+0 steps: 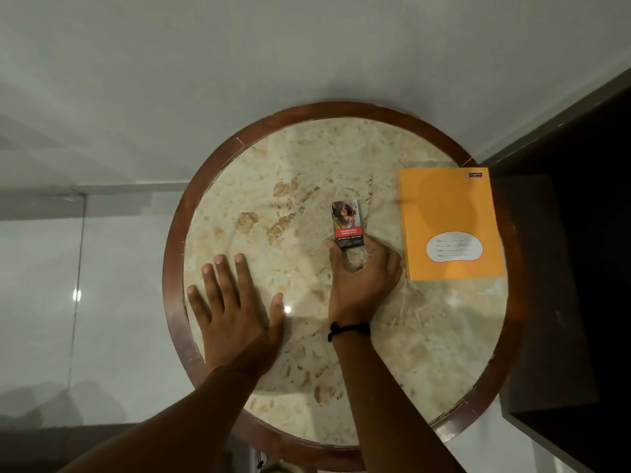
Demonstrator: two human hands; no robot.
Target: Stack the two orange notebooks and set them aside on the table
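The orange notebooks (450, 223) lie at the right of the frame, on the right edge of the round tabletop (341, 158). They show as one squared stack, with a second cover's edge just visible along the left side, so the stacking appears done. The long axis runs up and down the frame, with the white label patch at the lower end.

The right hand (362, 278) is the nearer one, just left of the stack's lower left corner and not touching it. Its fingers (382, 254) are curled around the lower end of a small printed box (346, 224), which lies flat on the stone and points toward the top of the frame. Any reach for the notebooks would go rightward from there.

The left hand (235, 312) rests palm down at the lower left of the tabletop, fingers spread and holding nothing, well apart from the stack.

The surface is pale marbled stone inside a dark wooden rim. Glossy light floor tiles surround it, and a dark piece of furniture stands at the right edge of the frame.
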